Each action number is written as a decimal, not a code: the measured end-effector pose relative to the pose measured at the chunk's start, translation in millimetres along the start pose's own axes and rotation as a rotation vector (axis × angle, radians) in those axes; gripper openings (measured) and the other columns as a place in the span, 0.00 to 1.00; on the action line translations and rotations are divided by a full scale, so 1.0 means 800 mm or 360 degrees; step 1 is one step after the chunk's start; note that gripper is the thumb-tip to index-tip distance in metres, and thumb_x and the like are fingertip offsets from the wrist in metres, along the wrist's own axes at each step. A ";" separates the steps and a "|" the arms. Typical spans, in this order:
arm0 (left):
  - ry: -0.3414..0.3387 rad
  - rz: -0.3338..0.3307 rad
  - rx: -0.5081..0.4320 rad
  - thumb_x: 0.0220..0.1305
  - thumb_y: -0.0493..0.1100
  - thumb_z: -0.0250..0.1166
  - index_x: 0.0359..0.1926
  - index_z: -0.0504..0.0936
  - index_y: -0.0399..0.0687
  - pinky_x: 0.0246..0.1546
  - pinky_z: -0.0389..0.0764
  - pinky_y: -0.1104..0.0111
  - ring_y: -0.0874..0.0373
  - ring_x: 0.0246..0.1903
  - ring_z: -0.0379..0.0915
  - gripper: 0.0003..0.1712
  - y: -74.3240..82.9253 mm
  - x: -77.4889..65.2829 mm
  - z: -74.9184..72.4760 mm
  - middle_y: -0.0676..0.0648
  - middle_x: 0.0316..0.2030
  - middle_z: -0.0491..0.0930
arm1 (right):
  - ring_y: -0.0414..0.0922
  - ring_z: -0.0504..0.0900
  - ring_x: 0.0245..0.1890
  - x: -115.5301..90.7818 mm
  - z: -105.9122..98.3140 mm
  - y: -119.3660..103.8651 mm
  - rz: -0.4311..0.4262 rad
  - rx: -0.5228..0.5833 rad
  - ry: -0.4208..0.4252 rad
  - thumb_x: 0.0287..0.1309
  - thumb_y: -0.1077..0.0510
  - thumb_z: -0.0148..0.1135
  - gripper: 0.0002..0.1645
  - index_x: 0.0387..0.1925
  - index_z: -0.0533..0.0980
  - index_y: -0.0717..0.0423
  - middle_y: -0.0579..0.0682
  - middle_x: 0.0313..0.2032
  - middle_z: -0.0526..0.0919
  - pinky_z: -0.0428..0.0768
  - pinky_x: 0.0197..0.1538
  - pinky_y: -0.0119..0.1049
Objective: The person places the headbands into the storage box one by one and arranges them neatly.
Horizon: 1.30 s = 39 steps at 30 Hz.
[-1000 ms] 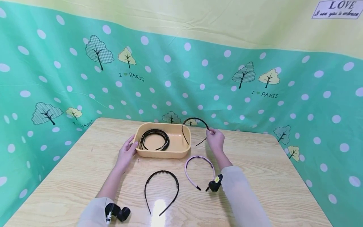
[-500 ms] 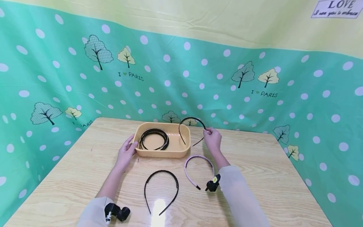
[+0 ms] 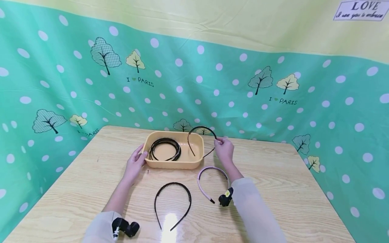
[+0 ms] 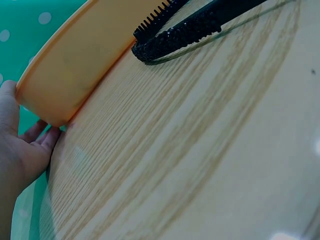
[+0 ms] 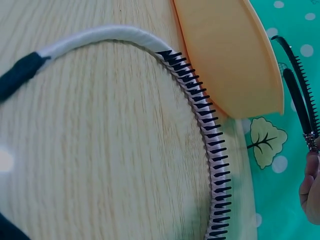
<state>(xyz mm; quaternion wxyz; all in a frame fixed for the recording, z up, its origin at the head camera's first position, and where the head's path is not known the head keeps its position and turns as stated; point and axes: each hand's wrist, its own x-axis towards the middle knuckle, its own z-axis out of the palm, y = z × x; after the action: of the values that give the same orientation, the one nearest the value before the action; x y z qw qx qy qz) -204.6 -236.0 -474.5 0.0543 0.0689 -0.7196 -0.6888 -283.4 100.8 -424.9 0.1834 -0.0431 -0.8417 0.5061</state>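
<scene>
My right hand (image 3: pixel 224 150) pinches a black toothed headband (image 3: pixel 202 127) by one side. That headband is held up over the right end of an orange-yellow plastic bin (image 3: pixel 174 164), its free end above the bin's inside. In the right wrist view the held headband (image 5: pixel 299 97) shows a sparkly patch by the fingers. My left hand (image 3: pixel 135 163) grips the bin's near left corner, thumb at the rim, as the left wrist view of the hand (image 4: pixel 26 152) also shows. Several black headbands (image 3: pixel 165 141) lie nested in the bin's left half.
A lilac headband (image 3: pixel 200 186) with black teeth and tips lies on the wooden table (image 3: pixel 288 192), below my right hand and partly behind the wrist camera (image 3: pixel 225 198). Nearer the front lies a black headband (image 3: pixel 174 184). A green patterned curtain (image 3: pixel 194 81) hangs behind the table.
My right hand has moved a little left with the black headband, bringing it farther over the bin. My left hand has stayed at the bin's corner.
</scene>
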 end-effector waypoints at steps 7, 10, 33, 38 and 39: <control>-0.0004 -0.0002 -0.0012 0.69 0.53 0.52 0.72 0.54 0.55 0.46 0.77 0.84 0.77 0.43 0.71 0.34 -0.001 0.001 -0.001 0.34 0.65 0.63 | 0.38 0.68 0.20 -0.003 0.006 -0.005 0.0015 0.0007 -0.0022 0.56 0.60 0.60 0.13 0.41 0.81 0.62 0.49 0.22 0.75 0.67 0.20 0.24; -0.0003 0.0001 -0.0015 0.69 0.53 0.53 0.72 0.54 0.55 0.46 0.77 0.83 0.76 0.44 0.71 0.34 -0.001 0.001 -0.001 0.34 0.65 0.63 | 0.39 0.69 0.21 -0.005 0.008 -0.007 0.0027 0.0026 -0.0030 0.57 0.59 0.61 0.13 0.41 0.81 0.62 0.49 0.23 0.76 0.68 0.20 0.24; -0.0003 -0.0024 0.0004 0.69 0.54 0.52 0.72 0.53 0.60 0.49 0.78 0.81 0.56 0.57 0.70 0.33 -0.002 0.001 -0.001 0.36 0.66 0.63 | 0.38 0.69 0.20 -0.011 0.027 -0.016 0.0038 0.0027 -0.0069 0.56 0.59 0.61 0.13 0.42 0.81 0.59 0.48 0.22 0.76 0.68 0.19 0.24; -0.0009 -0.0033 -0.0015 0.70 0.53 0.51 0.72 0.53 0.61 0.48 0.77 0.82 0.48 0.62 0.64 0.33 -0.002 0.001 -0.001 0.37 0.67 0.62 | 0.38 0.69 0.20 -0.012 0.031 -0.018 0.0048 0.0021 -0.0077 0.56 0.58 0.61 0.13 0.43 0.81 0.58 0.48 0.23 0.76 0.67 0.18 0.23; -0.0008 -0.0034 -0.0015 0.70 0.53 0.51 0.72 0.53 0.61 0.48 0.77 0.82 0.48 0.62 0.64 0.33 -0.002 0.001 -0.001 0.38 0.67 0.61 | 0.38 0.69 0.20 -0.013 0.032 -0.019 0.0053 0.0023 -0.0081 0.56 0.58 0.61 0.13 0.43 0.81 0.58 0.48 0.23 0.76 0.67 0.18 0.23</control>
<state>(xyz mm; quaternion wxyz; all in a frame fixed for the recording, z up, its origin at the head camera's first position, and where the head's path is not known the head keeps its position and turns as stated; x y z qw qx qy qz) -205.6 -236.7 -475.8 0.0453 0.0746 -0.7158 -0.6929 -281.3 69.8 -425.3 0.1537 -0.0430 -0.8416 0.5161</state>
